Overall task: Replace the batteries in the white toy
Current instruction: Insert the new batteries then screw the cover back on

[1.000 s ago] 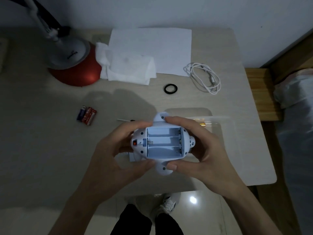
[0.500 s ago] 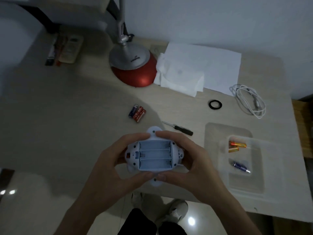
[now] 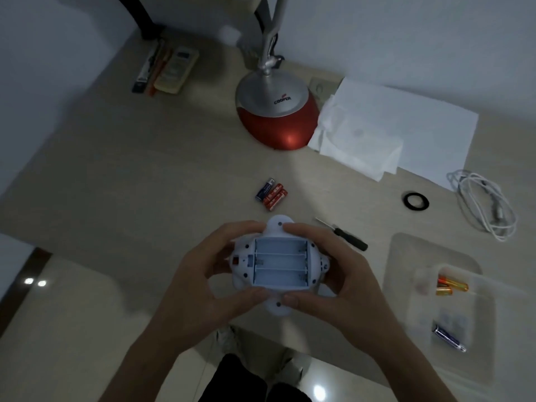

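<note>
With its cover off and all three slots bare, the battery compartment [image 3: 280, 262] of the white toy [image 3: 278, 265] faces up, suggesting the job stands about halfway: removal appears done, refilling not yet begun. A person's left hand [image 3: 203, 274] and right hand [image 3: 342, 274] both close around the toy's sides, fingers curled on its rim, holding it above the near edge of the tabletop [image 3: 145, 175]. Three batteries [image 3: 271, 194], one dark and two red, lie together just beyond the toy, a small screwdriver [image 3: 345, 235] nearby. To the right, a clear plastic tray [image 3: 406, 250] holds two orange batteries [image 3: 451, 286] and one blue battery [image 3: 449, 339], apart from each other.
</note>
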The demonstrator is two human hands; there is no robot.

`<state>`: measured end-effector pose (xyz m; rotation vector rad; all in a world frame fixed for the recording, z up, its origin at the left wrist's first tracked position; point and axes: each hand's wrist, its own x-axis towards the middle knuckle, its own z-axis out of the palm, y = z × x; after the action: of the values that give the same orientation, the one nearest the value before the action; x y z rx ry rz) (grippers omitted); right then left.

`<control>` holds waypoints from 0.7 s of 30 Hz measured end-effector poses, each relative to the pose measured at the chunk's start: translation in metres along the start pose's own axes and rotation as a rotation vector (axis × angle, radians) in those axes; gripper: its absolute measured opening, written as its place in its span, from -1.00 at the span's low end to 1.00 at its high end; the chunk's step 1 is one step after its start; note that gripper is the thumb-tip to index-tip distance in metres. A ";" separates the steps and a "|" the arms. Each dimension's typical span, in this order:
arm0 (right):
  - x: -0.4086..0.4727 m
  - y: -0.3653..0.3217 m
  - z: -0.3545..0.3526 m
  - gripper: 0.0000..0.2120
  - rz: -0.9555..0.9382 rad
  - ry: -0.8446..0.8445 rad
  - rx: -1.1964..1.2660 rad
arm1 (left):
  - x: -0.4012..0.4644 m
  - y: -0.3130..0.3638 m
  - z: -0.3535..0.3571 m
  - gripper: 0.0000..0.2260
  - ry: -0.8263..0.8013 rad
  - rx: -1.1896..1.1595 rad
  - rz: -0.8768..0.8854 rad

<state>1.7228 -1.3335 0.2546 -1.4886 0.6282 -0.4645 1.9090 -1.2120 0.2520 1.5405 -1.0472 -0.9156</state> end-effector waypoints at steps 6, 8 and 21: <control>0.004 0.002 -0.022 -0.36 0.003 0.039 0.013 | 0.024 -0.022 -0.005 -0.63 0.169 -0.009 -0.030; 0.004 0.002 -0.031 -0.36 0.009 0.064 0.024 | 0.036 -0.031 -0.003 -0.65 0.227 0.099 -0.016; -0.001 0.013 -0.053 -0.29 0.072 0.138 -0.018 | 0.134 -0.100 0.030 -0.39 0.190 0.842 0.024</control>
<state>1.6867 -1.3726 0.2428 -1.4548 0.7938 -0.5100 1.9426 -1.3369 0.1424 2.2323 -1.3937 -0.2810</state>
